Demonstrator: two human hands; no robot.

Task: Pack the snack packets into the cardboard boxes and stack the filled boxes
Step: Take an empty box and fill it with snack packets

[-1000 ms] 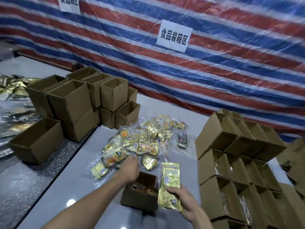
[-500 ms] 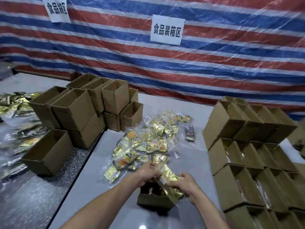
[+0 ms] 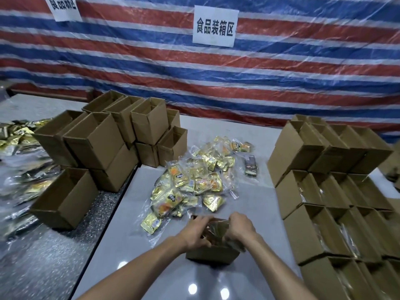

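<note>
- Packet, dull gold, sits partly down in a small open box at the near middle of the white table.
- Left hand is over the box's left rim, with its fingers curled round the packet's left edge.
- Right hand is over the right rim, fingers bent down on the packet's right side. Its fingertips are hidden inside the box.
- Pile of gold and orange packets in clear wrap lies loose just behind the box.
- Dark packet lies alone, just right of the pile.
- Right stack of boxes rises in tiers at the table's right. The lower ones show clear-wrapped packets inside.
- Left stack of open boxes stands where the white table meets a dark speckled table.
- Lone box lies in front of the left stack, on the dark table.
- More gold packets lie at the far left.
- Striped tarp hangs behind, with a white sign on it.
</note>
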